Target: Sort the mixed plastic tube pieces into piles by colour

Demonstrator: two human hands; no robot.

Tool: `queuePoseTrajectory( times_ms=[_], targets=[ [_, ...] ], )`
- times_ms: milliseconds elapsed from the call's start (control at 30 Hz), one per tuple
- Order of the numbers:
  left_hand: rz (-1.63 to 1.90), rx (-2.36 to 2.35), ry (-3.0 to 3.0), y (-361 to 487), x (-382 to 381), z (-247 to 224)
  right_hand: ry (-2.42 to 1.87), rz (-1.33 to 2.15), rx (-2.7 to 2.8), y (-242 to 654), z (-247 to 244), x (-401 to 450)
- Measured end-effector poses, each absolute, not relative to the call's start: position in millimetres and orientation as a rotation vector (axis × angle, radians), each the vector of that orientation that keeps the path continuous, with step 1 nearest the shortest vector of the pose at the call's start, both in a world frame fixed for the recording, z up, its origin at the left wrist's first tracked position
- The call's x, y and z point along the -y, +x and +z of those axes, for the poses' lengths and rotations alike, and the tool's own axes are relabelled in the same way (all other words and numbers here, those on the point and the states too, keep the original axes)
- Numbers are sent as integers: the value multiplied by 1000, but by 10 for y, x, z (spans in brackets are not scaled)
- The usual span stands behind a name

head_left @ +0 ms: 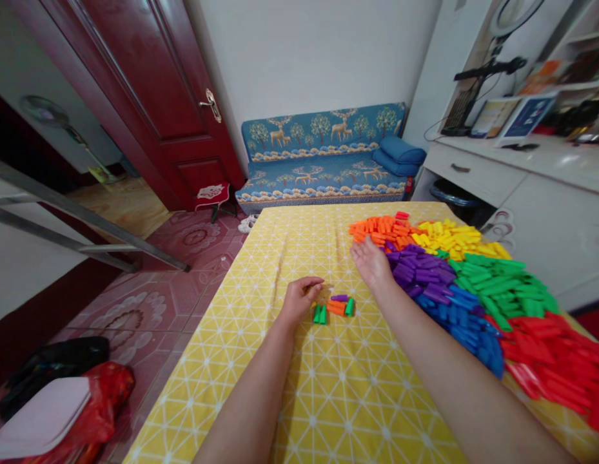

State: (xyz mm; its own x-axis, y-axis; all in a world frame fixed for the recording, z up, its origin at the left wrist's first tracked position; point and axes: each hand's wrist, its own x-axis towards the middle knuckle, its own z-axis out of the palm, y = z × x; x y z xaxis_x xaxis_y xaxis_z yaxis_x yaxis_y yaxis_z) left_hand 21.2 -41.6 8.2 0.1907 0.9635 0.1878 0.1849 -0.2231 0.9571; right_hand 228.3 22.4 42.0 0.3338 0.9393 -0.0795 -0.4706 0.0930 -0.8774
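Observation:
My left hand (302, 298) rests on the patterned yellow tablecloth, fingers loosely curved and apart from the thumb, with nothing visible in them. Just beside it stands a small cluster of plastic pieces: green pieces (320, 314), orange pieces (336, 307), a purple piece (339, 298) and another green piece (349, 307). Stretched out and open, my right hand (371, 263) is at the near left edge of the orange pile (381, 229), close to the purple pile (420, 270). Whether its fingertips touch any piece I cannot tell.
More piles cover the table's right side: yellow (456, 238), green (507, 287), blue (463, 328) and red (555, 357). Beyond the table is a blue sofa (309, 161). A white cabinet (536, 212) stands right; a metal ladder (110, 248) leans at left.

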Motion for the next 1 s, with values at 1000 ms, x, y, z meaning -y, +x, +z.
queuePoseTrajectory(
  times_ms=[1000],
  targets=[
    [1249,-1073,1416,188,438,132,-1626,22,2065,1628,112,646]
  ],
)
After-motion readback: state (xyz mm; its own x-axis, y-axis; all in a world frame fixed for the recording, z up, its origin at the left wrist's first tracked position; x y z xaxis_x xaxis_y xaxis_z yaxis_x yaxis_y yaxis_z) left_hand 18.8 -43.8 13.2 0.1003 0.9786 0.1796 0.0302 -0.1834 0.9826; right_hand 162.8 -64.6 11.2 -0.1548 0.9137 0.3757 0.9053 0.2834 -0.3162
